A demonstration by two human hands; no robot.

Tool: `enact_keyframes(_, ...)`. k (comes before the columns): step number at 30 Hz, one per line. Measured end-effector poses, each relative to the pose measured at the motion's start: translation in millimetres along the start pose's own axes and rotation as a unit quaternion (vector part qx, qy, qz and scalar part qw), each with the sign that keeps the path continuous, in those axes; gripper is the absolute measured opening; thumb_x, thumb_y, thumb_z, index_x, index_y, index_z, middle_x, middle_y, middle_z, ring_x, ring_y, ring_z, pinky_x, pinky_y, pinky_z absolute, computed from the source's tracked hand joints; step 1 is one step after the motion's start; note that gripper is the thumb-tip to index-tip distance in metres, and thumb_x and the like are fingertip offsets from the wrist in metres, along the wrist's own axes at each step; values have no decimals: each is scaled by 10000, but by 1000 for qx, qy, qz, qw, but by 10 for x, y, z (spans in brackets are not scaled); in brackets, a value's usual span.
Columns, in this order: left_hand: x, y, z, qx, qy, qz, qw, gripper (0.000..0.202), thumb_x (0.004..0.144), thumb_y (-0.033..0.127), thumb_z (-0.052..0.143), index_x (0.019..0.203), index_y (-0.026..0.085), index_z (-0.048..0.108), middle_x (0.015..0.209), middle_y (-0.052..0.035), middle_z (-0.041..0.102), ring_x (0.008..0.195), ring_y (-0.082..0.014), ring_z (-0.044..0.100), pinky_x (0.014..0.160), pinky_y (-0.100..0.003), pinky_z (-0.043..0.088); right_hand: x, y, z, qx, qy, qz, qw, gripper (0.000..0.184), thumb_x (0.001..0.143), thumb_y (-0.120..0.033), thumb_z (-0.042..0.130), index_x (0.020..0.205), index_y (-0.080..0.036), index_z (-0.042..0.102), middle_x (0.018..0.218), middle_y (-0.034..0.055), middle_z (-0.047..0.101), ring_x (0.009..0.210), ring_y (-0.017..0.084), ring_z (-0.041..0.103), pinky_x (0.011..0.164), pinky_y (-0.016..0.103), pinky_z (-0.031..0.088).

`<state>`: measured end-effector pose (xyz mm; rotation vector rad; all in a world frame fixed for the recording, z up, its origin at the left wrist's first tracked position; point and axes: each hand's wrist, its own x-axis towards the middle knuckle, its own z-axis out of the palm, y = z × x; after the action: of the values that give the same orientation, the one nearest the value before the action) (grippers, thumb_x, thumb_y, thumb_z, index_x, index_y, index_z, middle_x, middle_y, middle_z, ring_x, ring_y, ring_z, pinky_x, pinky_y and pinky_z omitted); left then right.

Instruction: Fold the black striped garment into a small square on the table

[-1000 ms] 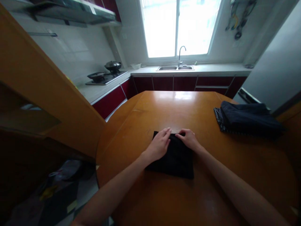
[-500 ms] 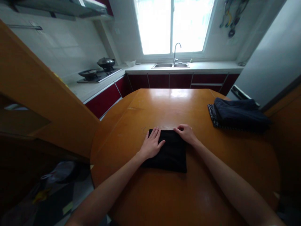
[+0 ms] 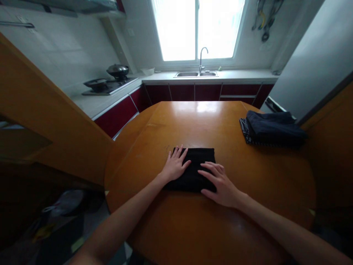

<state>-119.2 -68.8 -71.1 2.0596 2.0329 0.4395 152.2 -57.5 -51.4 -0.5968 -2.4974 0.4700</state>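
A folded black cloth (image 3: pixel 193 176), roughly square, lies flat on the wooden table (image 3: pixel 176 125). On its left part rests my left hand (image 3: pixel 175 164), palm down with the fingers spread toward the far edge. My right hand (image 3: pixel 219 183) is at the cloth's right side, fingers apart and reaching over it; nothing is held in it. Whether the right fingertips touch the fabric or hover just above it, I cannot tell. Parts of the cloth under both hands are hidden.
A stack of folded dark clothes (image 3: pixel 271 129) lies at the table's right side. Beyond the table are a counter with a sink (image 3: pixel 195 74) and a stove with a lidded wok (image 3: pixel 118 70). A wooden panel (image 3: pixel 63 106) stands on the left, a fridge (image 3: pixel 306 62) on the right.
My right hand has let go of the cloth's far right corner and come nearer, its fingers opening over the right side. The left hand stays on the cloth. The view has shifted slightly.
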Motion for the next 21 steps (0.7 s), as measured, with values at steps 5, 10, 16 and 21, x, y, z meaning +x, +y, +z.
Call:
enact_keyframes(5,-48,123,-127,13,-8,21,1000,617,1004,496,510,1555,236,417,1685,-131,183,1557,-392,72,1196,-690,5,-280,-54,87,-25,-55,-8,998,676,853,-135,545,1517,-233,463,1606,117,397,1511,313,271,1198,567,251)
enact_keyframes(10,-333,321,-362,-79,-101,215,968,570,998,460,555,1543,353,425,1647,-40,325,1554,-302,187,1252,-583,66,-258,11,76,-21,-70,-18,997,705,876,-104,492,1560,-246,404,1605,97,411,1529,286,258,1213,570,261)
enact_keyframes(16,-629,217,-461,-96,-154,250,951,648,933,421,668,1532,420,420,1623,-8,367,1555,-333,144,1247,-609,38,-348,79,-33,-28,-88,-49,995,794,856,-69,483,1609,-250,307,1613,80,402,1527,265,276,1232,543,273)
enact_keyframes(21,-691,111,-440,-111,-146,250,951,493,992,299,585,1449,471,517,1549,31,483,1549,-295,178,1249,-610,49,-411,114,-77,-50,-102,-75,991,766,839,-53,476,1569,-273,402,1650,50,320,1542,274,228,1241,562,244)
